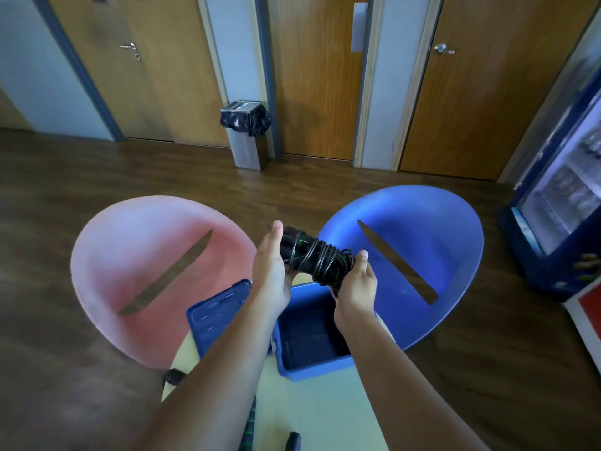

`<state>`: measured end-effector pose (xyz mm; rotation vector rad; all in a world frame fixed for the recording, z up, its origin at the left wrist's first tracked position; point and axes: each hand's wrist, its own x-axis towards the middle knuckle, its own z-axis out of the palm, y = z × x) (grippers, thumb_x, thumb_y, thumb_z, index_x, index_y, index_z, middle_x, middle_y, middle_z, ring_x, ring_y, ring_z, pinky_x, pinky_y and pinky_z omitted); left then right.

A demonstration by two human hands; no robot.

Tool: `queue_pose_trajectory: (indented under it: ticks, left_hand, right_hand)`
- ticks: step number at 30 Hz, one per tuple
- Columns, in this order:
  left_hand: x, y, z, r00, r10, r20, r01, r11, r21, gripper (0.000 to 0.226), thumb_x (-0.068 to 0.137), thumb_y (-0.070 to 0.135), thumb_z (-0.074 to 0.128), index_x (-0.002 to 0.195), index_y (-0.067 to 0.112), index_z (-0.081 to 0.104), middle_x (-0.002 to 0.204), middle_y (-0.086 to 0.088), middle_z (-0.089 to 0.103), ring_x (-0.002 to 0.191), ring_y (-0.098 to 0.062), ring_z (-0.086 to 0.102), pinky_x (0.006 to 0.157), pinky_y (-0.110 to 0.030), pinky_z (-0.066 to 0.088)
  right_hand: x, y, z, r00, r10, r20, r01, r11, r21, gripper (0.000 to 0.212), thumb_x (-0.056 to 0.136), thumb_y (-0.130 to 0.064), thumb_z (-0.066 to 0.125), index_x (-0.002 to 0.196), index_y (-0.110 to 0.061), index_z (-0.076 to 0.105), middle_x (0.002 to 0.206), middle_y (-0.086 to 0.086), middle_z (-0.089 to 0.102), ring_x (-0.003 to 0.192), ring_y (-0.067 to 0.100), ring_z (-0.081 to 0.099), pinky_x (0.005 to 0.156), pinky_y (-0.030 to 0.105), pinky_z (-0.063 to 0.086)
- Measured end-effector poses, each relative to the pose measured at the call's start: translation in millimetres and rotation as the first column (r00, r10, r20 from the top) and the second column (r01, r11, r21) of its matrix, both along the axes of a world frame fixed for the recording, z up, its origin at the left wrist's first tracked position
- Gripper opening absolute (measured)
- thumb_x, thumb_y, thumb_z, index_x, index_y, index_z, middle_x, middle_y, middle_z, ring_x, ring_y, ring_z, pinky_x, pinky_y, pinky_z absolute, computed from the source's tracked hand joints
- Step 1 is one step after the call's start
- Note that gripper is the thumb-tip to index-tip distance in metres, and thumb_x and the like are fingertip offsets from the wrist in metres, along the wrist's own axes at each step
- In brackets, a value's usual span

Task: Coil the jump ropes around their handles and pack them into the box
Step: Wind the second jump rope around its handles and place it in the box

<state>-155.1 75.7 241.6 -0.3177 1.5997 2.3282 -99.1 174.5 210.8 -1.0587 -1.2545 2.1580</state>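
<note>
Two bare forearms reach in from the bottom edge over a pale yellow-green bench (318, 415). Low on the bench, between the arms, lies a green-and-black striped length (249, 423), probably another rope or handle; beside it a small black object (294, 441), cut by the frame edge, kind unclear. A dark rounded piece (174, 375) sits at the bench's left edge. Further out on the bench stands the blue box (313, 371), open, with its lid (213, 315) laid back to the left; the interior is dark and its contents cannot be made out. The jump rope (317, 259) is held in the air above the box's far rim: thin black cord wound in many crossing turns around black handles with green marks, the bundle lying roughly level and tilted down to the right. The left hand (271, 266) is spread flat, fingers straight and pointing away, palm pressed against the bundle's left end; its thumb is hidden. The right hand (356, 289) grips the bundle's right end from beneath, fingers curled under it, thumb raised along the near side. Beyond the bench: a pink shell chair (153, 255) on the left and a blue shell chair (432, 242) on the right, each with a slot in the back. Dark wood floor (97, 164). Against the far wall, wooden doors (169, 76) and a grey waste bin (247, 138) lined with a black bag. A blue glass-fronted drinks fridge (559, 203) stands at the right edge.
</note>
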Motion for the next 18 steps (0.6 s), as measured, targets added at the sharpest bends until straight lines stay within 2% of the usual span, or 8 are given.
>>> queue_pose_trajectory:
  ticks: [3, 6, 9, 13, 15, 17, 18]
  left_hand:
    - [-10.9, 1.9, 1.5, 0.997, -0.02, -0.078, 0.013, 0.996, -0.085, 0.029, 0.1, 0.036, 0.059, 0.089, 0.012, 0.068, 0.079, -0.006, 0.074, 0.08, -0.029, 0.067, 0.088, -0.057, 0.055]
    - [-20.5, -1.1, -0.9, 0.985, -0.101, -0.138, 0.075, 0.98, -0.182, 0.037, 0.098, 0.043, 0.058, 0.089, 0.011, 0.073, 0.091, -0.016, 0.075, 0.084, -0.034, 0.07, 0.087, -0.065, 0.056]
    - [-24.9, -2.4, -5.5, 0.979, -0.133, -0.154, 0.098, 0.972, -0.215, 0.038, 0.099, 0.045, 0.058, 0.088, 0.013, 0.075, 0.091, -0.015, 0.076, 0.085, -0.033, 0.072, 0.083, -0.058, 0.059]
    - [-29.1, -1.4, -8.6, 0.956, -0.221, -0.19, 0.17, 0.952, -0.253, 0.032, 0.102, 0.038, 0.056, 0.085, 0.018, 0.074, 0.085, -0.005, 0.074, 0.079, -0.022, 0.071, 0.078, -0.043, 0.061]
    - [-36.3, -5.1, -2.5, 0.902, -0.353, -0.248, 0.245, 0.892, -0.381, 0.026, 0.104, 0.039, 0.052, 0.102, 0.024, 0.073, 0.107, 0.002, 0.072, 0.096, -0.013, 0.067, 0.093, -0.04, 0.055]
    - [-45.5, -11.5, 7.2, 0.777, -0.557, -0.294, 0.303, 0.74, -0.6, 0.036, 0.106, 0.045, 0.041, 0.132, 0.033, 0.063, 0.136, 0.017, 0.057, 0.124, -0.001, 0.05, 0.107, -0.028, 0.035]
    - [-48.8, -12.6, 10.5, 0.726, -0.624, -0.288, 0.336, 0.688, -0.643, 0.041, 0.108, 0.045, 0.035, 0.14, 0.034, 0.057, 0.14, 0.021, 0.05, 0.13, 0.003, 0.042, 0.108, -0.024, 0.026]
  right_hand:
    - [-2.1, 2.0, -2.9, 0.999, 0.05, 0.019, -0.049, 0.998, -0.036, 0.04, 0.107, -0.037, 0.036, 0.081, -0.015, 0.057, 0.082, 0.005, 0.06, 0.076, 0.022, 0.059, 0.079, 0.04, 0.056]
    - [-3.8, 2.2, -3.7, 0.997, 0.065, 0.031, -0.064, 0.997, -0.035, 0.042, 0.107, -0.037, 0.034, 0.08, -0.015, 0.055, 0.079, 0.005, 0.06, 0.069, 0.021, 0.058, 0.07, 0.033, 0.055]
    - [-3.8, -2.5, -3.2, 0.998, 0.033, 0.047, -0.032, 0.999, -0.033, 0.044, 0.107, -0.04, 0.031, 0.083, -0.014, 0.058, 0.08, 0.004, 0.063, 0.071, 0.021, 0.06, 0.077, 0.034, 0.054]
    - [-4.1, -5.1, -7.4, 0.996, 0.008, 0.091, -0.002, 0.998, -0.062, 0.045, 0.107, -0.04, 0.031, 0.08, -0.016, 0.057, 0.079, 0.005, 0.063, 0.076, 0.026, 0.06, 0.088, 0.043, 0.054]
    - [-4.0, -1.2, -12.0, 0.995, 0.005, 0.105, 0.0, 0.999, -0.05, 0.045, 0.107, -0.04, 0.031, 0.078, -0.016, 0.057, 0.082, 0.004, 0.064, 0.082, 0.027, 0.061, 0.094, 0.045, 0.052]
    - [-3.2, 4.2, -15.9, 0.993, 0.017, 0.115, -0.016, 1.0, -0.002, 0.047, 0.106, -0.041, 0.031, 0.076, -0.015, 0.056, 0.082, 0.002, 0.063, 0.086, 0.025, 0.06, 0.095, 0.042, 0.05]
    - [-2.5, 6.7, -17.0, 0.993, 0.023, 0.117, -0.025, 1.0, 0.019, 0.047, 0.106, -0.042, 0.031, 0.075, -0.014, 0.054, 0.08, 0.0, 0.061, 0.083, 0.023, 0.057, 0.091, 0.038, 0.049]
